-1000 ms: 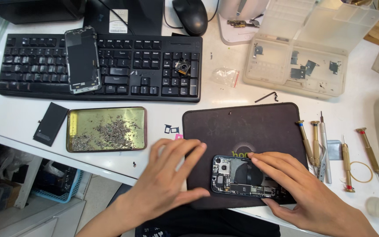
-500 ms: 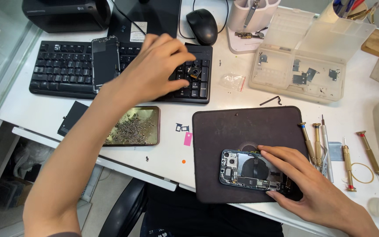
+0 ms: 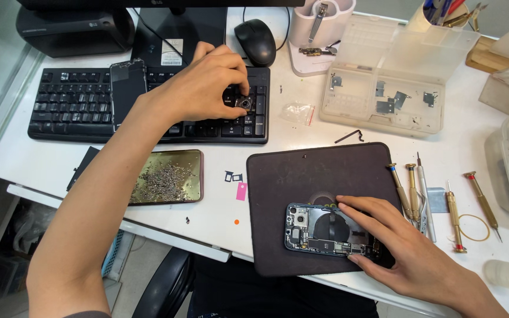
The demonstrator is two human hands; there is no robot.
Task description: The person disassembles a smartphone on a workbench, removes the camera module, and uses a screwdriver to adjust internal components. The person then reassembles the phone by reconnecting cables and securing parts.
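The left hand (image 3: pixel 207 82) pinches a small camera part (image 3: pixel 245 103) on the black keyboard (image 3: pixel 78 106); the right hand (image 3: pixel 396 250), fingers spread, steadies the opened phone (image 3: pixel 319 229), not yet reassembled.

The left hand (image 3: pixel 204 88) has left the opened phone (image 3: pixel 331 229) and now seemingly pinches a small part (image 3: pixel 245 103) on the keyboard (image 3: pixel 78 109).
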